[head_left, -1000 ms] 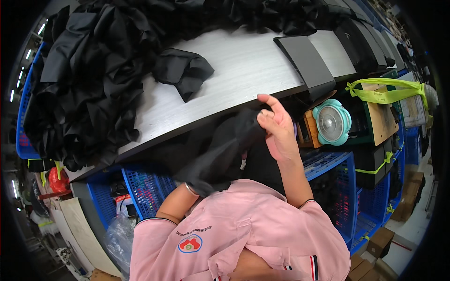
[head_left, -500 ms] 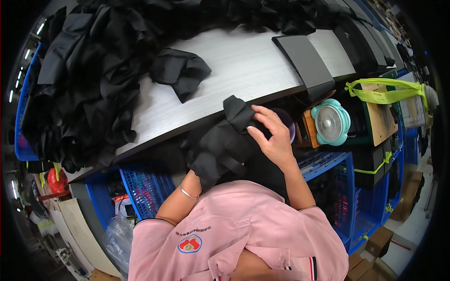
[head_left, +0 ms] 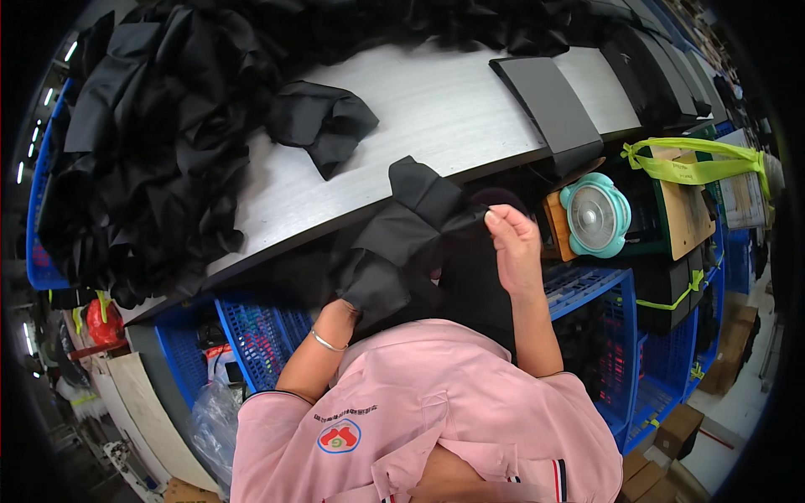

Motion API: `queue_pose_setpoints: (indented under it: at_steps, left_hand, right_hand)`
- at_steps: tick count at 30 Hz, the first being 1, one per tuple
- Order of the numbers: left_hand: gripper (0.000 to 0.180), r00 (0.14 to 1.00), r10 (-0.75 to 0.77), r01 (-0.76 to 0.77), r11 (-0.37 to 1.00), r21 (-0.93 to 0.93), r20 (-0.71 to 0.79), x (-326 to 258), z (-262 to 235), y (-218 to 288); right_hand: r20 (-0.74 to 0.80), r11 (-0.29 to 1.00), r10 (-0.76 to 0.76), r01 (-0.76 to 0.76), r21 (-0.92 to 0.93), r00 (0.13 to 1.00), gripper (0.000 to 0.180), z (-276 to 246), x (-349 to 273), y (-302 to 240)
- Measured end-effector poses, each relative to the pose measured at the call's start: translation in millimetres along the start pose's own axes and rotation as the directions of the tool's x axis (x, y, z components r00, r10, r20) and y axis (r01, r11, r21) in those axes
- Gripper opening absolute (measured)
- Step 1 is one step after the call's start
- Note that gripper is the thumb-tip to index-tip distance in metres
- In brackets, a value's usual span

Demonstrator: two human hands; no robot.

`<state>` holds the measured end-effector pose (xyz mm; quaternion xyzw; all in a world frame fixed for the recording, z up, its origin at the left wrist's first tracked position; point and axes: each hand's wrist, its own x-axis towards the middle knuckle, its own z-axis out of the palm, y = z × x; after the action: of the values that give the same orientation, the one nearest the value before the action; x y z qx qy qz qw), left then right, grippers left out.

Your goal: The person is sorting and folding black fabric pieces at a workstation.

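A black fabric piece [head_left: 394,239] with folded flaps is held up over my lap, close to the table's front edge. My right hand [head_left: 514,235] pinches a corner of it between thumb and fingertips, drawing that corner out to the right. The cloth covers my left hand [head_left: 340,312] almost wholly; only the wrist with a silver bangle comes out below it. A small patch of skin shows beneath the cloth's lower right side, but the left fingers stay hidden. On the white table [head_left: 419,101] a separate crumpled black piece [head_left: 323,121] lies just beyond.
A large heap of black fabric pieces [head_left: 159,142] covers the table's left and back. Grey-black flat panels [head_left: 553,101] lie on the right. Beside the table are a teal fan [head_left: 597,215], a yellow-green strap [head_left: 696,172] and blue crates [head_left: 629,360], [head_left: 264,344].
My right hand has gone from spread fingers over the fabric to a pinch on its corner, moving slightly right. The fabric's flaps have opened out more; the left arm has barely shifted.
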<state>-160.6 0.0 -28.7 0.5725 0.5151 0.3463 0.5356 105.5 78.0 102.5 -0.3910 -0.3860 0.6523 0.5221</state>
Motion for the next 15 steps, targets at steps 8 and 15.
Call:
queue_pose_setpoints:
  at_steps: [8,15]
  left_hand:
    - [0.044,0.999,-0.043,0.043,0.972,-0.232,0.003,-8,-1,7]
    - [0.044,0.983,-0.182,0.164,0.799,-0.578,0.028,44,-19,55]
  right_hand:
    - [0.106,0.925,0.073,-0.028,-0.379,0.992,0.009,15,-4,-13]
    - [0.539,0.988,-0.115,0.155,-0.029,0.835,0.015,-12,14,-28]
